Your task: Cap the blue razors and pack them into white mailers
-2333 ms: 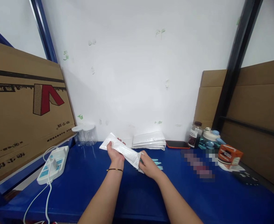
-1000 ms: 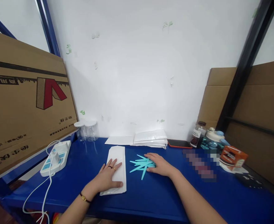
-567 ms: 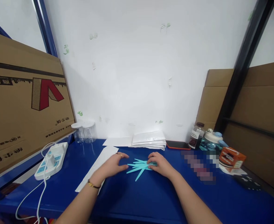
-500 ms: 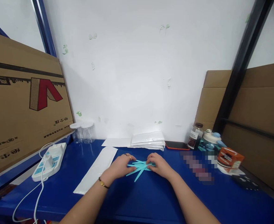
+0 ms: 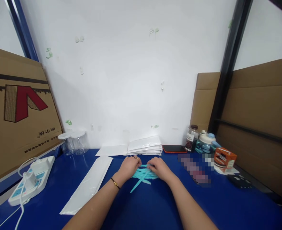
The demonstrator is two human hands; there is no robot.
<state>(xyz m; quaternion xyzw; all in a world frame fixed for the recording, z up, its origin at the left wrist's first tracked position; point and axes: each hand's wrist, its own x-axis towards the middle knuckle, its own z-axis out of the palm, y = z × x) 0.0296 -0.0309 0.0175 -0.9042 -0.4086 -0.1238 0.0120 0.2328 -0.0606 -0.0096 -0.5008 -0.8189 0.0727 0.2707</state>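
Note:
Several thin turquoise strips [image 5: 143, 175] lie in a loose, crossing pile on the blue table [image 5: 145, 207]. At the pile's left is my left hand [image 5: 129, 167], its fingers closed on the end of one strip. My right hand [image 5: 161, 169] pinches the same strip's other end from the right, so that strip [image 5: 144, 165] spans the gap between my fingertips along the pile's far side. The fingertips themselves are partly hidden. One long strip sticks out of the pile toward me.
A flat white packet [image 5: 88, 185] lies left of my hands. Behind stand stacked white packets [image 5: 144, 145] and a phone [image 5: 174, 149]. A power strip [image 5: 33, 180] and clear jars [image 5: 80, 143] are at left; a bottle [image 5: 191, 139] and an orange box [image 5: 224, 158] at right.
Both hands have closed from resting over the fanned strips to gripping one strip at the far side. The strips have shifted closer together. The camera view has turned slightly right.

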